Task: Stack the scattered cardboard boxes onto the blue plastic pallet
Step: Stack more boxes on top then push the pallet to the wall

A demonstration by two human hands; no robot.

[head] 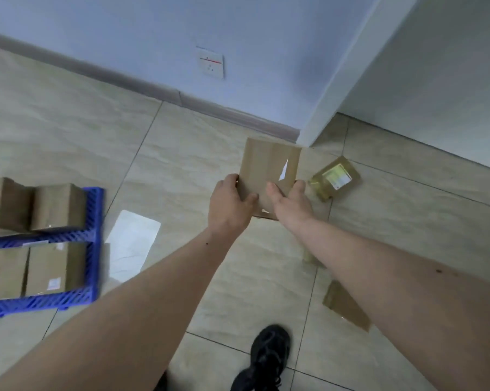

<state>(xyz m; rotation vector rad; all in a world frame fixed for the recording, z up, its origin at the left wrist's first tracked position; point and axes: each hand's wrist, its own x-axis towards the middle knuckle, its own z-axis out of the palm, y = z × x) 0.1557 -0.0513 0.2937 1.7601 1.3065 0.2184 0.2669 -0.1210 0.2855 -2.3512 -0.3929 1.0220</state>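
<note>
A brown cardboard box [267, 167] is held up above the tiled floor, in the middle of the view. My left hand [229, 204] grips its left near corner and my right hand [290, 203] grips its right near edge. The blue plastic pallet [93, 238] lies at the left edge, with several cardboard boxes [59, 206] standing on it. A small box with a yellow-green label [334, 177] lies on the floor just right of the held box. Another flat brown box [347, 306] lies on the floor under my right forearm, partly hidden.
A wall with a socket plate [211, 63] and a skirting board runs behind the held box. A white wall corner [323, 117] juts out at the right. My black shoe [269, 356] stands at the bottom centre. A bright light reflection shows on the tiles beside the pallet.
</note>
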